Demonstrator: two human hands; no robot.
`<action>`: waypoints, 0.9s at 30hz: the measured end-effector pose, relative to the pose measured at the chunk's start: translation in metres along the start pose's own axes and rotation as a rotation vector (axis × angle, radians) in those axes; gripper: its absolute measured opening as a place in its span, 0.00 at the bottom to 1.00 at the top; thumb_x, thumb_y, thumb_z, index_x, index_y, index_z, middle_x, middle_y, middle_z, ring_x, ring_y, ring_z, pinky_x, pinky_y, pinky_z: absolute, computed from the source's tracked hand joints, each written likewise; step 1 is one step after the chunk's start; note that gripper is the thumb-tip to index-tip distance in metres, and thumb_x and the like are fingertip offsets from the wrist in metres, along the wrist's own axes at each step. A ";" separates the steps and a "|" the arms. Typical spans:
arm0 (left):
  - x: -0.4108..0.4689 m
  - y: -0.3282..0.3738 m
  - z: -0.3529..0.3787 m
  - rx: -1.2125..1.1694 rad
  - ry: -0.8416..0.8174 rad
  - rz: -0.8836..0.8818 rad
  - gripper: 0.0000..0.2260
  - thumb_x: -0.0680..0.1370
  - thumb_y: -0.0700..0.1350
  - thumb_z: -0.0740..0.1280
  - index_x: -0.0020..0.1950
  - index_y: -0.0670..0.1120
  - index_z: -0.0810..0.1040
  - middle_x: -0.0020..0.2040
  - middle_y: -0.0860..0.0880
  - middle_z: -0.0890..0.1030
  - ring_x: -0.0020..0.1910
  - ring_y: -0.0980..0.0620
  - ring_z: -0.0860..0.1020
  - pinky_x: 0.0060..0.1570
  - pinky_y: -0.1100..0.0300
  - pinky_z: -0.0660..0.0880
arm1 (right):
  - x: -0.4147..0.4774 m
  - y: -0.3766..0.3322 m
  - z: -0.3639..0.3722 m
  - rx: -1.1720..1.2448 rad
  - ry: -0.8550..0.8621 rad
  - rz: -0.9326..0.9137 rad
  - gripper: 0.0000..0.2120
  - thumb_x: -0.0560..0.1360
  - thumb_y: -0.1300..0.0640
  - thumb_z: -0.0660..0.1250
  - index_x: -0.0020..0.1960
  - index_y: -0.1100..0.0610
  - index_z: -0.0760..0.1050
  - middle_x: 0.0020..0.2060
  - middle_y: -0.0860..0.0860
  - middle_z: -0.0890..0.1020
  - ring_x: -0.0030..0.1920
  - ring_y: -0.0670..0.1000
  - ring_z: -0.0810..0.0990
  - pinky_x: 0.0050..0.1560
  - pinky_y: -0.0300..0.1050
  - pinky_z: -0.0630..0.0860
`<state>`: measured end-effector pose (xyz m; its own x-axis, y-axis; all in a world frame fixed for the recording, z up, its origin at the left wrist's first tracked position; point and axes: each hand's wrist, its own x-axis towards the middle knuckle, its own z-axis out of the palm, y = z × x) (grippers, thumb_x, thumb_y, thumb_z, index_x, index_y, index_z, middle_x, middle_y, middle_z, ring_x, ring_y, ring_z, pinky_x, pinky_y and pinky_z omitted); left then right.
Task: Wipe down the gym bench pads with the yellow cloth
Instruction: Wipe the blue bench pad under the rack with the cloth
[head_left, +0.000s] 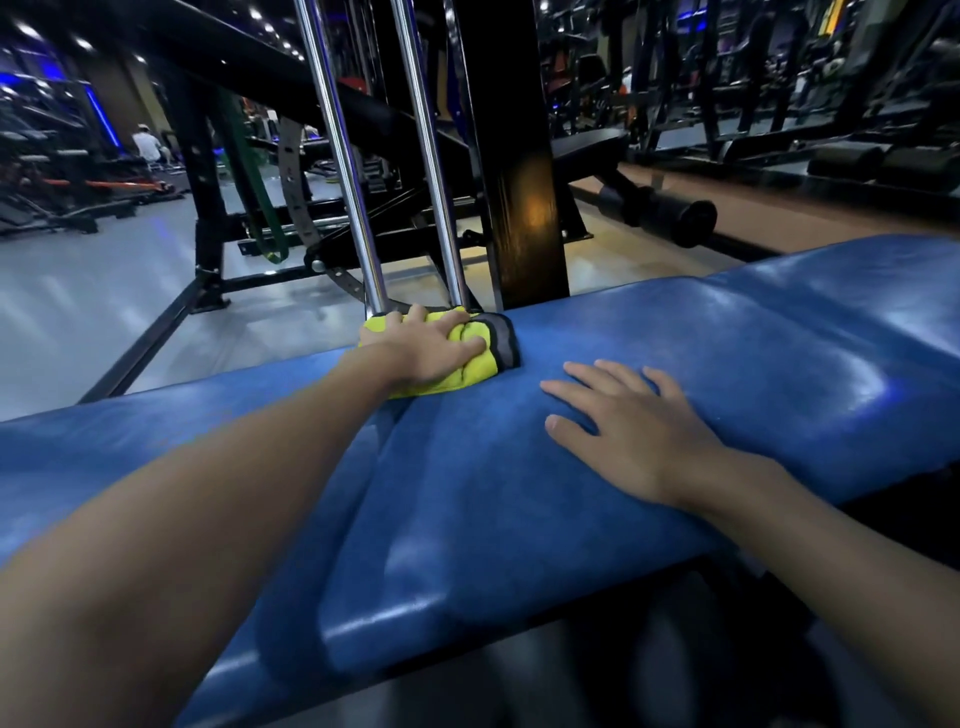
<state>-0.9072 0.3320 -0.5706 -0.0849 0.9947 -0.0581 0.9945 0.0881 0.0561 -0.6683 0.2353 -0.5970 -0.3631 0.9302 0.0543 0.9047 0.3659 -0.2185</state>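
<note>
The left grip (426, 348) lies spread over the yellow cloth (480, 366), pressing it down rather than clutching it. The cloth is bunched at the far edge of the blue bench pad (467, 519), right at the foot of two chrome rods (358, 208). The right grip (639, 436) rests flat and empty on the pad, bracing. Pushing further outward would likely take the loosely pinned cloth off the edge, or jam knuckles against the rods. The bunching means little fabric meets the vinyl, so streaks may remain, and the seam (387, 441) between pads could get skipped.
</note>
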 end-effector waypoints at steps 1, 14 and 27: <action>-0.006 0.000 0.002 0.012 0.014 0.003 0.29 0.74 0.73 0.48 0.76 0.71 0.54 0.78 0.46 0.59 0.78 0.37 0.55 0.70 0.32 0.55 | 0.000 0.000 0.000 0.000 0.001 0.000 0.26 0.81 0.37 0.46 0.78 0.38 0.55 0.80 0.41 0.52 0.79 0.45 0.46 0.77 0.56 0.42; -0.193 0.003 0.016 0.063 0.044 0.119 0.27 0.77 0.71 0.47 0.76 0.68 0.53 0.80 0.48 0.56 0.78 0.42 0.52 0.70 0.32 0.54 | -0.006 -0.001 -0.006 -0.009 -0.032 -0.014 0.26 0.81 0.36 0.46 0.78 0.39 0.56 0.80 0.43 0.54 0.79 0.47 0.48 0.77 0.59 0.44; -0.218 -0.001 0.022 0.066 0.082 0.066 0.28 0.75 0.74 0.49 0.75 0.70 0.53 0.80 0.49 0.55 0.78 0.43 0.53 0.69 0.33 0.56 | 0.003 -0.029 -0.003 0.028 -0.024 -0.068 0.24 0.83 0.40 0.47 0.78 0.42 0.58 0.79 0.43 0.57 0.79 0.48 0.51 0.76 0.59 0.45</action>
<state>-0.8882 0.1139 -0.5795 -0.0213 0.9994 0.0254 0.9997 0.0215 -0.0090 -0.6945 0.2272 -0.5872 -0.4292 0.9020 0.0469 0.8711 0.4271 -0.2423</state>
